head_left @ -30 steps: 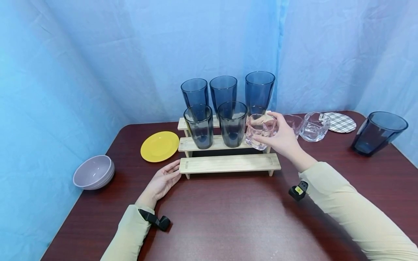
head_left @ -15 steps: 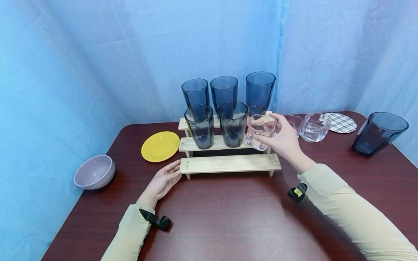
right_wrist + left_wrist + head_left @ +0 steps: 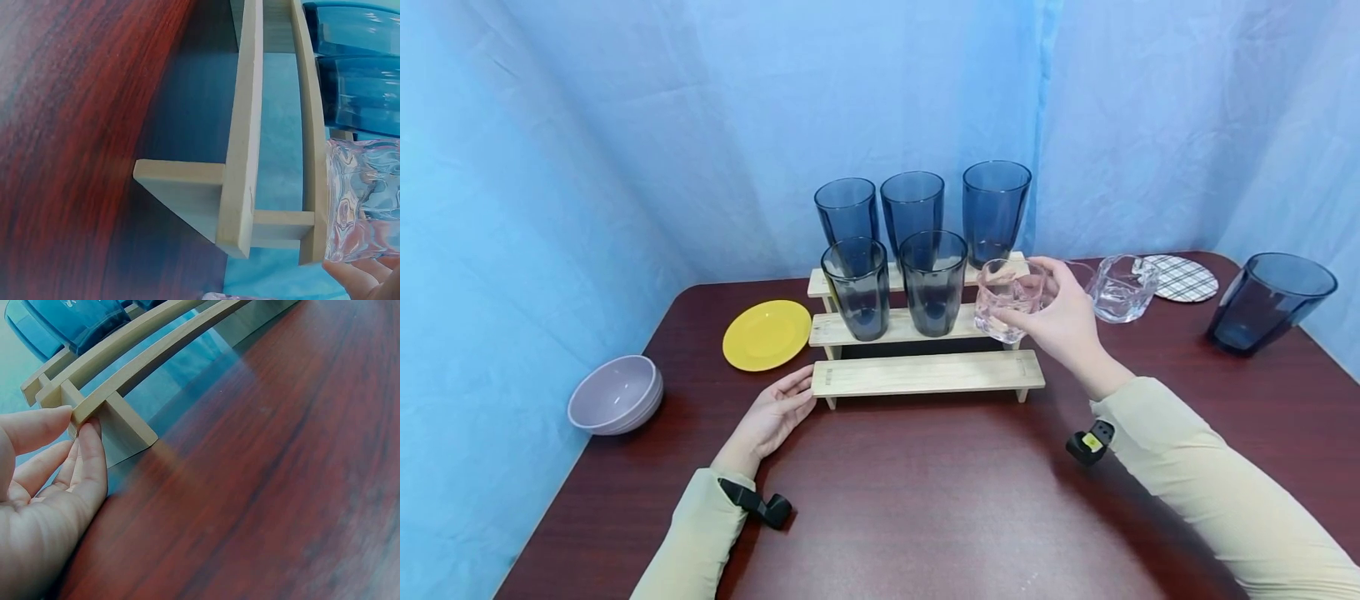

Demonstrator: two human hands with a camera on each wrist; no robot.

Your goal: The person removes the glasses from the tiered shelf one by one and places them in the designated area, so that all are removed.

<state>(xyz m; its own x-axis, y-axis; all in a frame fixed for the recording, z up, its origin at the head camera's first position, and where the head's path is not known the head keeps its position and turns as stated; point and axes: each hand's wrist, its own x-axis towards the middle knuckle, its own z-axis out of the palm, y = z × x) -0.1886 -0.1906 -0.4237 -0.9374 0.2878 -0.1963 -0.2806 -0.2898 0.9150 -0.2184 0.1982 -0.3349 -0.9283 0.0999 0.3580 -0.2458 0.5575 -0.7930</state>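
My right hand [image 3: 1060,321] holds a clear, wavy-sided glass [image 3: 1003,312] between thumb and fingers, upright at the right end of the middle step. In the right wrist view this glass [image 3: 362,200] has its base right at the step's edge. The three-step wooden stand [image 3: 925,373] carries tall blue tumblers: three on the top step, including one tumbler [image 3: 996,212] at the right, and two on the middle step, including one tumbler [image 3: 932,287] beside the clear glass. My left hand [image 3: 775,417] pinches the left end of the bottom step, thumb above and fingers below in the left wrist view.
Behind my right hand, another clear glass [image 3: 1123,290] stands near a checked round mat [image 3: 1183,279], with one more partly hidden. A blue tumbler [image 3: 1270,304] stands far right. A yellow plate [image 3: 767,335] and lilac bowl [image 3: 616,396] lie left on the dark red table [image 3: 910,500].
My right hand has shifted slightly to the right with the clear glass, widening the space between it and the neighbouring tumbler. My left hand keeps its place at the stand.
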